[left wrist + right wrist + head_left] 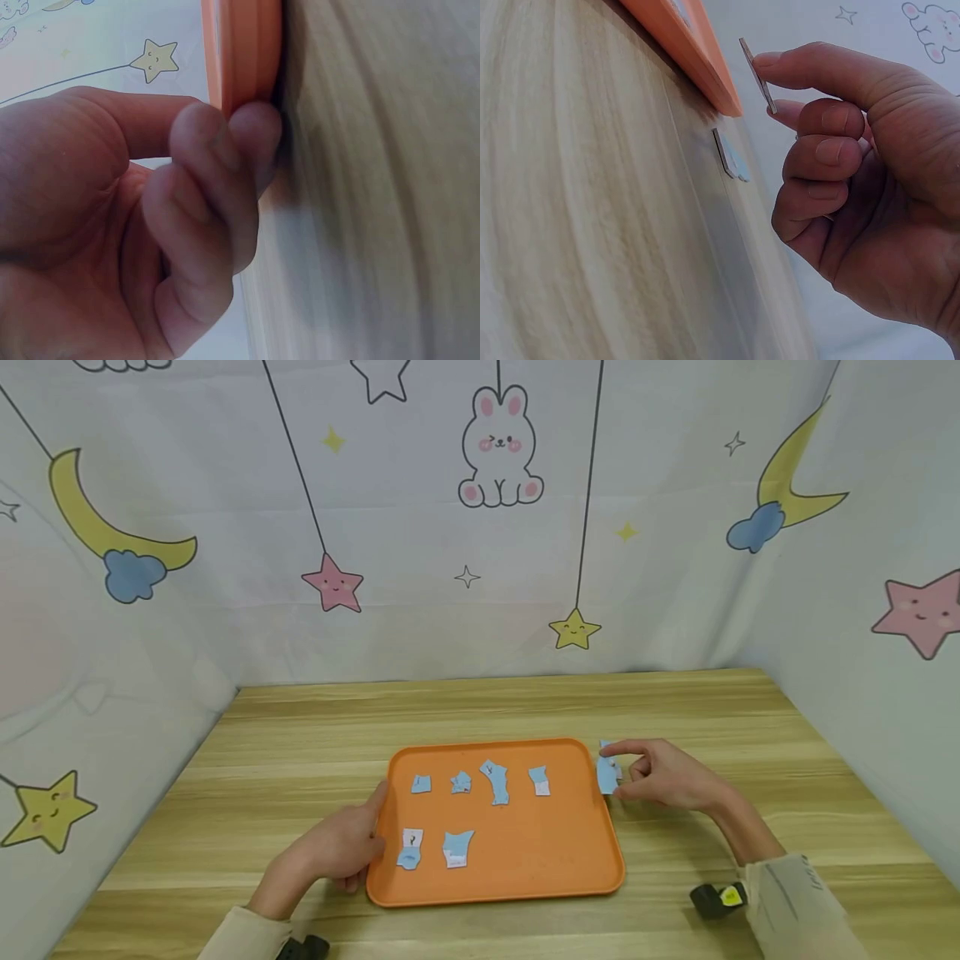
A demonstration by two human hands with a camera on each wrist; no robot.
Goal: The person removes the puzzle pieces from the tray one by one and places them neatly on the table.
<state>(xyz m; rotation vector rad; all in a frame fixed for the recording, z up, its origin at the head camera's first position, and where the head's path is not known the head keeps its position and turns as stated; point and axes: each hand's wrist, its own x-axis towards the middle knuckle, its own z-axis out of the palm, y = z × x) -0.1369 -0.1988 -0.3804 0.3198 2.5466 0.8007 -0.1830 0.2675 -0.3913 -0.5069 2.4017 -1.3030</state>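
My left hand [343, 843] grips the left rim of an orange tray [540, 860]. In the left wrist view, its curled fingers meet the tray's edge. Just beyond the tray's right side, my right hand [675, 777] pinches a thin light-blue puzzle piece [759, 76] between thumb and index finger, the other fingers curled in. That piece is seen edge-on in the right wrist view, held off the table. Below it, a second puzzle piece [730, 156] lies on the wood; from the head it is mostly hidden. Inside the tray lie several irregular blue-and-white pieces, one of them a long piece [496, 782].
The tray rests on a wood-grain table [315, 727]. Its upper row has a small square piece [422, 784]; lower down are a piece with a white top [410, 849] and a wider piece [457, 848]. A printed cloth [420, 635] rises behind the table and at both sides.
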